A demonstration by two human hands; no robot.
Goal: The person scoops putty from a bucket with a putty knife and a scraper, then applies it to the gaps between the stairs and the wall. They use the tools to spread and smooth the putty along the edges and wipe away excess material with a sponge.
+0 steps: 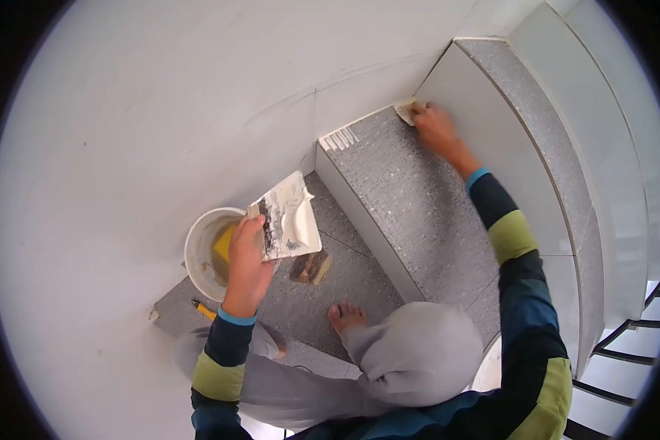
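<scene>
My left hand (246,260) is closed around the near edge of a flat, wide scraper blade (277,202), smeared with dark residue and carrying a thick dollop of white paste (298,220). At the back corner of the grey speckled stair step (407,187), my right hand (436,130) grips a small pale scraper (404,112). Its edge touches the tread where the wall and the riser meet. White paste lines the joint along the wall, and ridged white streaks (339,139) lie on the step's left corner.
Below my left hand stands a white bucket (191,253) with a yellow sponge (224,240) in it. A stained flat piece (313,267) and a yellow-handled tool (205,309) lie on the lower tiles. Higher steps curve up on the right, near a black railing (623,357).
</scene>
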